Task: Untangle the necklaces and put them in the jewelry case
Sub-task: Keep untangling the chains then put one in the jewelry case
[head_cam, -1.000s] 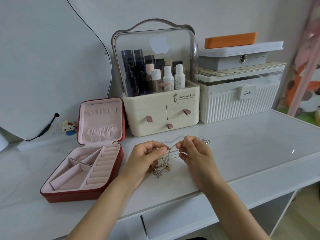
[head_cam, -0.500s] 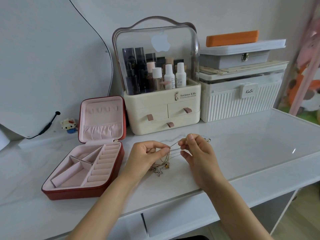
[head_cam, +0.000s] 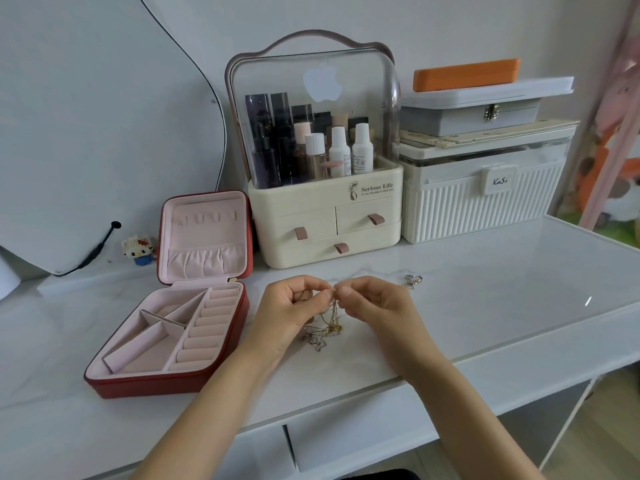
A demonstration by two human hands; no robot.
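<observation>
1. The left hand [head_cam: 294, 306] and the right hand [head_cam: 372, 304] meet fingertip to fingertip above the white marble-patterned tabletop [head_cam: 485, 306], each pinching thin chain at the top of the tangled bunch of fine gold and silver necklaces [head_cam: 325, 329].
2. Half a second ago the fingertips were a little apart with a strand drawn taut between them; now they have closed together and that stretch of chain is no longer visible. I read this as a re-grip on a knot, not a finished separation.
3. The bunch hangs just beneath the two hands, its lower loops and small pendants resting on the tabletop. No strand looks free yet.
4. A small silver piece [head_cam: 412, 280] lies just beyond the right hand; whether it is joined to the chains I cannot tell.
5. The open red jewelry case with pale pink lining [head_cam: 166, 386] sits just outside the left hand, lid upright, with no necklaces visible in its compartments.
6. So the task remains in its early untangling stage; nothing is ready to go in.
</observation>
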